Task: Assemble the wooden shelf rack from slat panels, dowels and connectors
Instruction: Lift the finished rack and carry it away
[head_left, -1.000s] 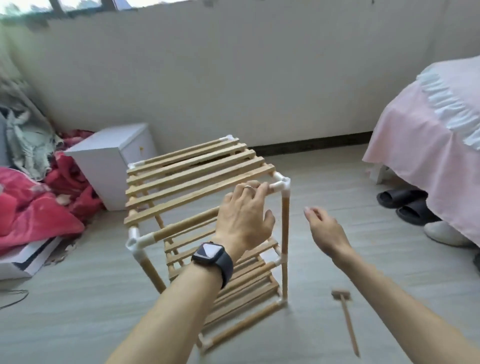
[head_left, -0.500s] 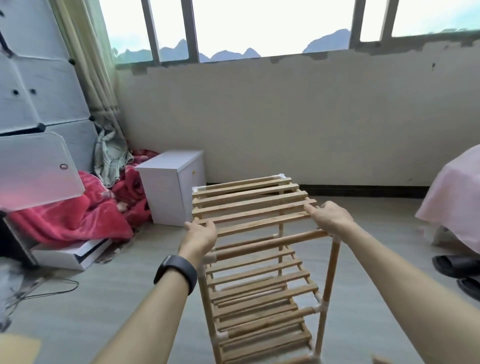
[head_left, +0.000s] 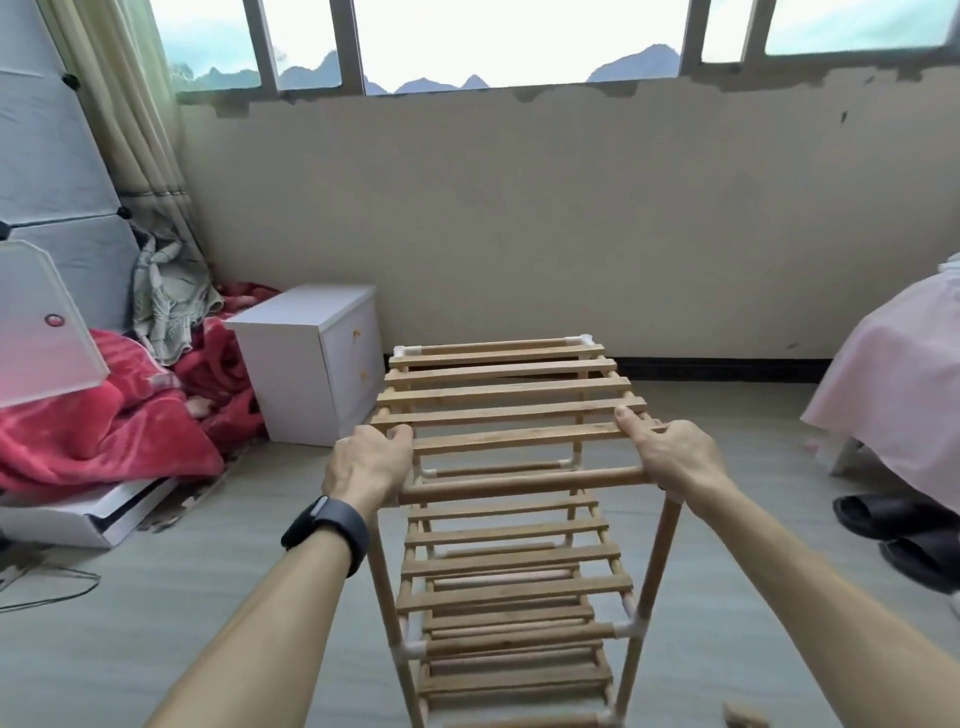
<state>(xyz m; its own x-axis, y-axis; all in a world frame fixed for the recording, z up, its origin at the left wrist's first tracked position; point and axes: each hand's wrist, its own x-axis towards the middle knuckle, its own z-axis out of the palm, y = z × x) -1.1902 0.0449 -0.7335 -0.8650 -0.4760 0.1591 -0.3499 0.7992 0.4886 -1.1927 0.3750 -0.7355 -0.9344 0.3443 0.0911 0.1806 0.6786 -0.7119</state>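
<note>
The wooden shelf rack (head_left: 511, 405) stands upright on the floor in front of me, with slat panels on several levels, dowel posts and white connectors (head_left: 628, 630) at the joints. My left hand (head_left: 366, 467) grips the near left top corner, fingers curled over the slat end. My right hand (head_left: 670, 454) grips the near right top corner, thumb lying along the top slats. Both hands cover the near top connectors.
A white bedside cabinet (head_left: 311, 358) stands left of the rack against the wall. Red blankets (head_left: 104, 436) and a flat white box lie at left. A pink-covered bed (head_left: 904, 395) and black slippers (head_left: 904, 535) are at right. A small wooden piece (head_left: 745, 716) lies at the bottom right.
My view rose from the floor to the wall and windows. Both hands moved onto the rack's near top corners and took hold; the rack now faces me squarely.
</note>
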